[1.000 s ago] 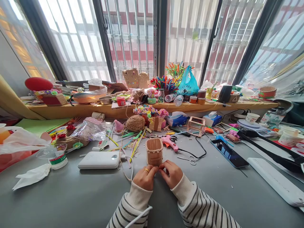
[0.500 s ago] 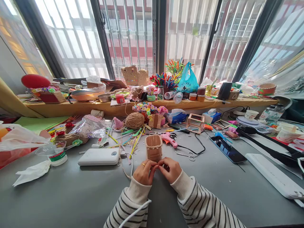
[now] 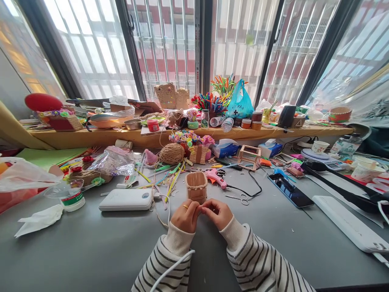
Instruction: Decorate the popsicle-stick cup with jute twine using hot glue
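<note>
My left hand [image 3: 184, 216] and my right hand [image 3: 218, 214] meet fingertip to fingertip, both closed in a pinch. Whatever lies between the fingers is too small to make out. Right behind them stands a small open cardboard box [image 3: 196, 187] with a twine-like trim along its rim; the hands hide its lower front. A ring [image 3: 185, 207] is on a finger of the left hand. Just beyond the box, to the right, lies a pink glue gun [image 3: 216, 177] with a black cord. Small scissors [image 3: 243, 198] rest on the table to the right.
A white power bank [image 3: 126, 200] lies left of my hands, its white cable crossing my left sleeve. Farther back sit a ball of twine [image 3: 172, 153] and several coloured strips. On the right are a phone [image 3: 291, 190] and a white power strip [image 3: 349, 225].
The left hand has turned slightly, its fingers more curled in. Both hands stay together in front of the box. The whole view has shifted a little.
</note>
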### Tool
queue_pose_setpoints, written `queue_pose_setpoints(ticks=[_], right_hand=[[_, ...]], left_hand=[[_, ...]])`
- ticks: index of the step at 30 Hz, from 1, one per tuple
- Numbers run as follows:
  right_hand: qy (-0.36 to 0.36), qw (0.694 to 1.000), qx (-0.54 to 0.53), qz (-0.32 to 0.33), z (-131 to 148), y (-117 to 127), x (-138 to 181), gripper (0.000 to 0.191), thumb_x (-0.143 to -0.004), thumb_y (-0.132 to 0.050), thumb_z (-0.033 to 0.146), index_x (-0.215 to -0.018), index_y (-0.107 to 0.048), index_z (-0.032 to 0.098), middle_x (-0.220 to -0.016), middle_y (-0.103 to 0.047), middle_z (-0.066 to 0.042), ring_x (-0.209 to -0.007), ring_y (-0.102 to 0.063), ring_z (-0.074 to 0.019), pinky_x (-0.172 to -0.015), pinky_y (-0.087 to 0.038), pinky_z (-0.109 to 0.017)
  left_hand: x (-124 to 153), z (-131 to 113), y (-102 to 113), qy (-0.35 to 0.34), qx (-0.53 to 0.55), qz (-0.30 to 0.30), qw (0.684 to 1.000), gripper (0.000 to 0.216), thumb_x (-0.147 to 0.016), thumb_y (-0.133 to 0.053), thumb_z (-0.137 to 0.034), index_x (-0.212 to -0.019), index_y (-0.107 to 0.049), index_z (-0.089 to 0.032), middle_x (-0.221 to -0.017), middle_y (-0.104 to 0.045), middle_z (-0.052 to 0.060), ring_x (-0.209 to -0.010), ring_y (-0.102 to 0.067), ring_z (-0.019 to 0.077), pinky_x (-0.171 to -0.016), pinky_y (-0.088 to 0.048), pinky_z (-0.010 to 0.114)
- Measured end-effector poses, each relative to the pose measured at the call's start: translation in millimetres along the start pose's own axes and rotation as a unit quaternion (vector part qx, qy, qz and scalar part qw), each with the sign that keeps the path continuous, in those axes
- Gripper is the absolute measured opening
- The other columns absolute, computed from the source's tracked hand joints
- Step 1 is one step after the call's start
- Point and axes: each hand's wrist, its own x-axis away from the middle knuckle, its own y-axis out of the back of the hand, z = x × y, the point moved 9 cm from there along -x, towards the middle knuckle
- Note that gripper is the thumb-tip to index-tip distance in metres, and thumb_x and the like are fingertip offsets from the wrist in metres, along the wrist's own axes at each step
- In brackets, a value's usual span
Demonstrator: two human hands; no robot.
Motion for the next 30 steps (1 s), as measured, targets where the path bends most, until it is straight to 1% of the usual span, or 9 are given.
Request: queue_pose_setpoints(ticks=[5,8,12,16,19,23,26,30], right_hand=[[-0.02,0.999,-0.033,0.009,-2,-1,-1,0.034,-0.069,-0.058,0.048,-0.072,-0.064,0.015,-0.065,-0.063,-0.004,-0.056,-0.052,-0.0114,-0.053,-0.039,-0.024],[-0.023,0.999,-0.046,0.004,1,0,-2,0.031,-0.068,-0.06,0.046,-0.071,-0.064,0.016,-0.063,-0.061,-0.002,-0.055,-0.05,-0.0106,-0.053,-0.038,-0.024],[-0.021,0.997,-0.069,-0.011,4,3,-2,0.026,-0.069,-0.06,0.042,-0.071,-0.063,0.016,-0.062,-0.06,-0.001,-0.055,-0.047,-0.01,-0.054,-0.038,-0.024],[-0.031,0.993,-0.11,-0.025,1,4,-4,0.027,-0.067,-0.062,0.043,-0.07,-0.063,0.016,-0.064,-0.061,-0.002,-0.057,-0.049,-0.0107,-0.053,-0.039,-0.023],[-0.051,0.986,-0.152,-0.04,-5,3,-5,0.031,-0.064,-0.063,0.047,-0.07,-0.062,0.017,-0.062,-0.059,0.0,-0.052,-0.046,-0.0088,-0.046,-0.035,-0.021],[-0.085,0.972,-0.208,-0.063,-11,0,-5,0.041,-0.057,-0.064,0.056,-0.07,-0.061,0.017,-0.055,-0.053,0.003,-0.041,-0.035,-0.0049,-0.037,-0.026,-0.02],[-0.111,0.961,-0.246,-0.058,-13,-6,-4,0.049,-0.052,-0.065,0.061,-0.071,-0.06,0.016,-0.049,-0.049,0.005,-0.036,-0.03,-0.0031,-0.034,-0.022,-0.019],[-0.133,0.949,-0.282,-0.042,-13,-11,-3,0.052,-0.048,-0.068,0.062,-0.07,-0.06,0.015,-0.045,-0.045,0.007,-0.035,-0.03,-0.0022,-0.033,-0.02,-0.018]], left_hand=[[4,8,-4,0.048,0.045,0.017,0.998,0.031,-0.09,-0.034,-0.029,-0.07,-0.055,-0.017,-0.062,-0.056,0.001,-0.056,-0.052,0.012,-0.055,-0.038,0.023],[5,14,-6,0.082,0.094,0.032,0.992,0.029,-0.089,-0.036,-0.029,-0.069,-0.054,-0.018,-0.061,-0.056,0.0,-0.053,-0.052,0.0102,-0.054,-0.04,0.021],[7,21,-10,0.132,0.163,0.038,0.977,0.028,-0.087,-0.038,-0.032,-0.067,-0.052,-0.018,-0.057,-0.054,-0.001,-0.05,-0.051,0.0094,-0.05,-0.041,0.02],[8,23,-16,0.176,0.219,0.032,0.959,0.031,-0.086,-0.038,-0.036,-0.066,-0.052,-0.018,-0.057,-0.053,-0.001,-0.05,-0.049,0.0103,-0.051,-0.041,0.023],[9,22,-22,0.206,0.263,0.03,0.942,0.032,-0.085,-0.038,-0.039,-0.065,-0.052,-0.017,-0.055,-0.052,-0.001,-0.049,-0.047,0.0098,-0.049,-0.04,0.022],[8,22,-28,0.245,0.317,0.028,0.916,0.035,-0.084,-0.039,-0.043,-0.065,-0.052,-0.017,-0.053,-0.05,-0.002,-0.048,-0.047,0.0092,-0.047,-0.04,0.021],[8,22,-30,0.267,0.348,0.025,0.898,0.037,-0.082,-0.041,-0.047,-0.063,-0.051,-0.017,-0.053,-0.05,-0.003,-0.048,-0.046,0.0088,-0.048,-0.041,0.021],[9,23,-33,0.287,0.381,0.028,0.879,0.041,-0.079,-0.043,-0.053,-0.061,-0.05,-0.017,-0.052,-0.05,-0.003,-0.048,-0.047,0.0088,-0.049,-0.042,0.021]])
